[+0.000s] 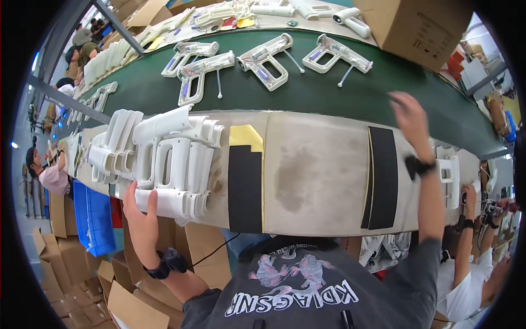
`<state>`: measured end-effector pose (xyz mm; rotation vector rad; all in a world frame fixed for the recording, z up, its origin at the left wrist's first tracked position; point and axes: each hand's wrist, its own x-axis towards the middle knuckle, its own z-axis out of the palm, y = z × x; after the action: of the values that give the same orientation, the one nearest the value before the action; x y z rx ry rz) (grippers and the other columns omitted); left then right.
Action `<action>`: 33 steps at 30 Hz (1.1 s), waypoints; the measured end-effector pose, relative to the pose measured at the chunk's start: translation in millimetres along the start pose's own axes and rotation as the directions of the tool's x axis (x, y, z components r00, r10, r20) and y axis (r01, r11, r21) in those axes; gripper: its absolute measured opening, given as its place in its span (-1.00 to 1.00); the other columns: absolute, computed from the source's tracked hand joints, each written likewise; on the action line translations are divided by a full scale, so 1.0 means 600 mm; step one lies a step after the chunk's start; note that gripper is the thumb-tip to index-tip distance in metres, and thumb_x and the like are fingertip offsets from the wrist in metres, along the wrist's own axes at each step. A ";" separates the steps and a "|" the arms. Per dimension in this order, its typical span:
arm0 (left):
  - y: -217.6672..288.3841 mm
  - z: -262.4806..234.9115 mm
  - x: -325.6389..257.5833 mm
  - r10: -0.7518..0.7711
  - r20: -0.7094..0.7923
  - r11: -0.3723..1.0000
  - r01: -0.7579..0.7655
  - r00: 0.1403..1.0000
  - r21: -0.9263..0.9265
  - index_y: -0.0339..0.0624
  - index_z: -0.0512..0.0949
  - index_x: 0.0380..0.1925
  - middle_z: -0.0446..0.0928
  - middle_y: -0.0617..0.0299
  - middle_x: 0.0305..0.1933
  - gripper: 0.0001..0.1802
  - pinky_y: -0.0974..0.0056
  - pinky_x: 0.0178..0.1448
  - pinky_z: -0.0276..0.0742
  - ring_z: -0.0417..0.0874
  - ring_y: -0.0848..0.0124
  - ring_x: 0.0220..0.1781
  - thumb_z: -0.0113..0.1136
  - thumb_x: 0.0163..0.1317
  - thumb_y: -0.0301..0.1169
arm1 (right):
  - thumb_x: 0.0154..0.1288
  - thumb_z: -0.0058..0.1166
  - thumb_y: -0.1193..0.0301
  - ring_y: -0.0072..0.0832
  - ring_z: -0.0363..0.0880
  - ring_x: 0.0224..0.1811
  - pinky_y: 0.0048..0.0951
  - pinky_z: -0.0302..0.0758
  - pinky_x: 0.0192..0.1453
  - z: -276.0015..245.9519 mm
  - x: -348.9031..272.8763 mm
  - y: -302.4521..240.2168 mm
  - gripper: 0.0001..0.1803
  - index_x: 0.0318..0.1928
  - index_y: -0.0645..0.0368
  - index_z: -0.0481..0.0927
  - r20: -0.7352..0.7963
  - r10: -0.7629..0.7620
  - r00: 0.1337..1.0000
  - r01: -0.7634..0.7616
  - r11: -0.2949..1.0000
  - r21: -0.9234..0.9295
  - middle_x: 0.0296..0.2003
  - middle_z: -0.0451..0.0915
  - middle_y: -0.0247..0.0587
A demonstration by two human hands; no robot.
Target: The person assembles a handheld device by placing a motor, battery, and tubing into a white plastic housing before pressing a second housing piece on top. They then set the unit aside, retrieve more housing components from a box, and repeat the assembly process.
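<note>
White gun-shaped plastic housing halves (178, 159) lie stacked in rows on the left of the work table. At the near edge of these stacks is my left hand (143, 219), thumb and fingers apart, next to the nearest housings; whether it touches them I cannot tell. My right hand (410, 119) is raised over the near edge of the green conveyor belt (350, 96), slightly blurred, its fingers loosely stretched and holding nothing I can see. Farther across the belt lie several opened housings with wires and purple parts inside, among them a housing (337, 55) with a thin white rod hanging out.
On the table are black foam strips (382, 178), another black strip (245, 189) and a yellow sheet (246, 137). A cardboard box (416, 30) stands beyond the belt. A blue bin (94, 216) is at the lower left. Co-workers sit at both sides, one person's hand (468, 197) close by at right.
</note>
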<state>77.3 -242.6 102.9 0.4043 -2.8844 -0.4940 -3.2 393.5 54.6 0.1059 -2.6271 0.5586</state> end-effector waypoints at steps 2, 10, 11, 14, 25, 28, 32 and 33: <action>0.025 -0.001 -0.015 0.127 -0.111 0.983 -0.140 0.986 -0.118 -0.31 0.46 0.32 0.47 -0.06 0.37 -0.46 0.11 0.50 0.29 0.47 0.11 0.39 0.23 0.47 -0.22 | 0.37 0.23 0.41 -0.03 0.61 0.17 -0.19 0.49 0.33 0.140 0.102 0.006 -0.69 0.06 0.26 0.69 0.062 -0.180 0.982 0.178 0.983 0.037 0.05 0.69 0.02; 0.179 0.077 -0.163 0.319 0.124 0.779 -0.185 0.939 -0.600 -0.22 0.62 0.08 0.60 0.02 0.20 -0.65 0.22 0.21 0.53 0.62 0.20 0.20 0.35 0.30 -0.44 | 0.32 0.28 0.16 -0.09 0.56 0.06 -0.11 0.54 0.16 0.385 0.253 0.002 -0.67 -0.18 0.21 0.72 0.156 -0.070 0.985 0.131 0.896 -0.425 -0.14 0.67 -0.12; 0.166 0.120 -0.165 0.326 0.181 0.801 -0.169 0.928 -0.575 -0.24 0.50 0.27 0.46 -0.08 0.37 -0.45 0.09 0.36 0.43 0.48 0.06 0.38 0.38 0.30 -0.36 | 0.29 0.30 0.19 -0.09 0.58 0.01 -0.09 0.54 0.13 0.383 0.252 0.001 -0.70 -0.23 0.21 0.72 0.127 -0.106 0.986 0.149 0.901 -0.407 -0.20 0.68 -0.13; 0.164 0.242 -0.156 0.280 0.118 0.893 -0.213 0.953 -0.396 -0.33 0.32 0.40 0.31 -0.21 0.45 -0.22 -0.06 0.52 0.23 0.31 -0.13 0.47 0.43 0.28 -0.26 | 0.26 0.32 0.31 -0.07 0.57 0.00 -0.11 0.51 0.15 0.345 0.238 0.007 -0.78 -0.24 0.23 0.71 0.115 -0.151 0.982 0.180 0.934 -0.310 -0.21 0.66 -0.09; 0.145 0.221 -0.092 0.181 0.463 0.707 0.212 0.868 -0.675 -0.36 0.50 0.21 0.67 0.02 0.02 -0.39 0.16 0.11 0.62 0.71 0.19 0.02 0.48 0.23 -0.33 | 0.11 0.37 0.42 -0.18 0.48 -0.10 -0.20 0.41 0.05 0.130 -0.067 -0.272 -0.80 -0.26 0.12 0.62 0.269 -0.532 0.803 0.521 0.845 0.120 -0.28 0.53 -0.19; 0.124 0.191 -0.120 0.234 0.471 0.436 0.341 0.851 -0.833 -0.35 0.48 0.26 0.66 0.17 0.09 -0.48 0.27 0.23 0.58 0.65 0.41 0.14 0.37 0.33 -0.47 | 0.10 0.37 0.41 -0.22 0.49 -0.10 -0.24 0.42 0.04 0.141 -0.145 -0.303 -0.79 -0.26 0.12 0.64 0.344 -0.514 0.786 0.465 0.858 0.219 -0.28 0.54 -0.24; 0.125 0.158 -0.142 0.314 0.552 0.183 0.521 0.773 -0.834 -0.26 0.30 0.43 0.54 0.14 0.26 -0.26 0.28 0.32 0.53 0.59 0.41 0.24 0.37 0.26 -0.62 | 0.11 0.38 0.39 -0.27 0.50 -0.10 -0.25 0.42 0.06 0.169 -0.204 -0.319 -0.79 -0.25 0.12 0.65 0.382 -0.525 0.761 0.452 0.851 0.269 -0.28 0.55 -0.28; 0.129 0.157 -0.145 0.353 0.565 0.148 0.552 0.746 -0.821 -0.26 0.30 0.43 0.54 0.14 0.26 -0.27 0.27 0.32 0.53 0.58 0.41 0.24 0.36 0.27 -0.62 | 0.12 0.38 0.37 -0.28 0.51 -0.10 -0.27 0.42 0.07 0.175 -0.216 -0.321 -0.79 -0.24 0.12 0.66 0.402 -0.514 0.758 0.451 0.858 0.246 -0.27 0.56 -0.30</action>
<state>120.0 -118.4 30.8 0.1625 -2.0569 -2.8819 101.3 172.7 -17.9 1.0557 -2.8212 0.5720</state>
